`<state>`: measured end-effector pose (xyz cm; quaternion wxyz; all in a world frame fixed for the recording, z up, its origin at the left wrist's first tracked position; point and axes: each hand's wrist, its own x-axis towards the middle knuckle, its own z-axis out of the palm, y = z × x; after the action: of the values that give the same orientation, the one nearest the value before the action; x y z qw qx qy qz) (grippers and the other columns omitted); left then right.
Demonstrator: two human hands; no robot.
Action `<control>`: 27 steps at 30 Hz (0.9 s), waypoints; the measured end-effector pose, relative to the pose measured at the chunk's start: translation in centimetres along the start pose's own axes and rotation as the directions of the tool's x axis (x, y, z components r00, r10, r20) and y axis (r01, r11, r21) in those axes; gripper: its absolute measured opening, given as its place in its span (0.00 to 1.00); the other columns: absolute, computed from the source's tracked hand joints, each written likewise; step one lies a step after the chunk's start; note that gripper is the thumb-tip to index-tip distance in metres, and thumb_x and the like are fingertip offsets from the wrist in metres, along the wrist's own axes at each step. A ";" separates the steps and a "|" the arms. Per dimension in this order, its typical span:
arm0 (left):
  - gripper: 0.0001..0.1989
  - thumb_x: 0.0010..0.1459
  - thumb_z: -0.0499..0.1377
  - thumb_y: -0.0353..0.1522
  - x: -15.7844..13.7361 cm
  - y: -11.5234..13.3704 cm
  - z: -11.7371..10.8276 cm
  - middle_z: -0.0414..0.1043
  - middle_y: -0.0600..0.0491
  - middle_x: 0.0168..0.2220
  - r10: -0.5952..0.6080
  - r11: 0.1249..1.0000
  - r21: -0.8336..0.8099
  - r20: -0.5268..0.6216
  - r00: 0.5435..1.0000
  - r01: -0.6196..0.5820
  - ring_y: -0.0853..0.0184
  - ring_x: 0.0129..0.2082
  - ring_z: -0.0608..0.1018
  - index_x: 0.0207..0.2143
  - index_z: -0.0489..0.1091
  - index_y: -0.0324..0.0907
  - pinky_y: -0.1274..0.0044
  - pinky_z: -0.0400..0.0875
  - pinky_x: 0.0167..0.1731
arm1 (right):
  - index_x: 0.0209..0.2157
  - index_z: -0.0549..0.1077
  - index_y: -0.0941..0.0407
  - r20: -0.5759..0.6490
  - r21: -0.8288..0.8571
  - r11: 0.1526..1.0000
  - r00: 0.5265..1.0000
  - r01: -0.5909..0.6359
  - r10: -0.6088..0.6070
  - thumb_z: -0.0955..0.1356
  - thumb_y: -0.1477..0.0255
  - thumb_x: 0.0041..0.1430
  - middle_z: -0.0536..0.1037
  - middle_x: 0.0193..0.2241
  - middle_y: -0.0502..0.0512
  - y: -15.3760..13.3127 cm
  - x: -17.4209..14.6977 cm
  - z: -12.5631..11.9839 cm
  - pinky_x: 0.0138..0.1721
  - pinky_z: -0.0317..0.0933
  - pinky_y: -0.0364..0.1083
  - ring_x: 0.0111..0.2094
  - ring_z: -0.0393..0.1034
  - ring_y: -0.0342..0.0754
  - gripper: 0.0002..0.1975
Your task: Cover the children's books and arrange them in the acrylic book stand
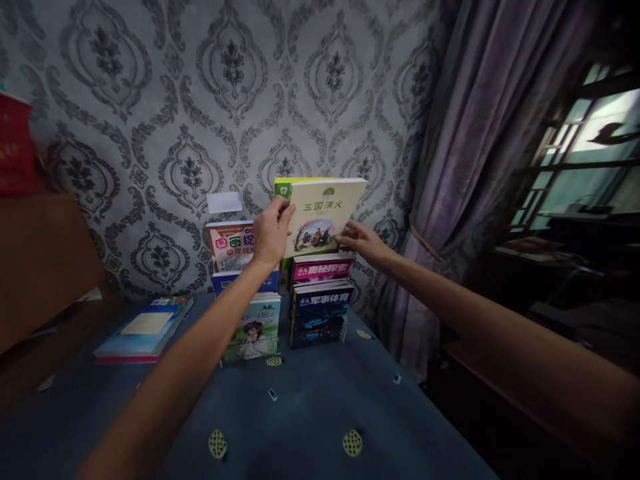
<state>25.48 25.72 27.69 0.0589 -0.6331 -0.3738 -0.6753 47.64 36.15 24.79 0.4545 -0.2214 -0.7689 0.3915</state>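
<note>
Both hands grip a pale book: left hand [271, 233] clasps its left edge, right hand [361, 243] pinches its lower right corner, steadying the book [326, 212] upright above stacked books [320, 300] at the table's [320, 413] far edge.

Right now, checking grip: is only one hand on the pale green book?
No, the left hand and right hand both grip the pale green book.

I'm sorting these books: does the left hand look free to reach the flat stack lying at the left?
Probably not right now: the left hand grips the pale book together with the right hand. The path to the flat stack looks unobstructed across the blue cloth.
</note>
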 end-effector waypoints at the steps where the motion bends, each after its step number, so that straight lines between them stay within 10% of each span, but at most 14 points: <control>1: 0.09 0.64 0.55 0.35 0.1 0.1 -0.4 0.66 0.57 0.25 0.000 1.000 -0.003 -0.005 1.000 0.000 0.73 0.23 0.70 0.31 0.66 0.42 0.85 0.65 0.18 | 0.44 0.74 0.51 0.028 0.000 1.000 1.000 0.010 -0.010 0.76 0.60 0.47 0.83 0.37 0.52 -0.3 -0.1 0.2 0.37 0.70 0.49 0.36 0.76 0.51 0.22; 15: 0.09 0.65 0.55 0.32 0.0 0.3 -2.0 0.67 0.57 0.25 -0.004 0.994 0.105 -0.023 1.000 0.006 0.70 0.26 0.72 0.30 0.67 0.42 0.78 0.68 0.29 | 0.47 0.75 0.54 0.168 -0.124 0.992 0.985 -0.020 0.040 0.74 0.52 0.50 0.80 0.49 0.56 -0.5 -1.0 2.0 0.60 0.60 0.60 0.52 0.72 0.59 0.27; 27: 0.09 0.64 0.55 0.33 0.3 0.1 -2.3 0.67 0.57 0.25 -0.015 1.000 -0.003 -0.011 1.000 0.015 0.70 0.26 0.71 0.29 0.67 0.43 0.78 0.70 0.30 | 0.39 0.77 0.54 -0.115 0.049 0.998 0.993 -0.025 0.031 0.76 0.50 0.44 0.82 0.33 0.56 -2.6 -0.1 3.9 0.31 0.72 0.50 0.32 0.76 0.53 0.26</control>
<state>23.62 24.46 28.17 0.0550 -0.6266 -0.3775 -0.6796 44.32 32.99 25.76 0.4979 -0.2438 -0.7285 0.4024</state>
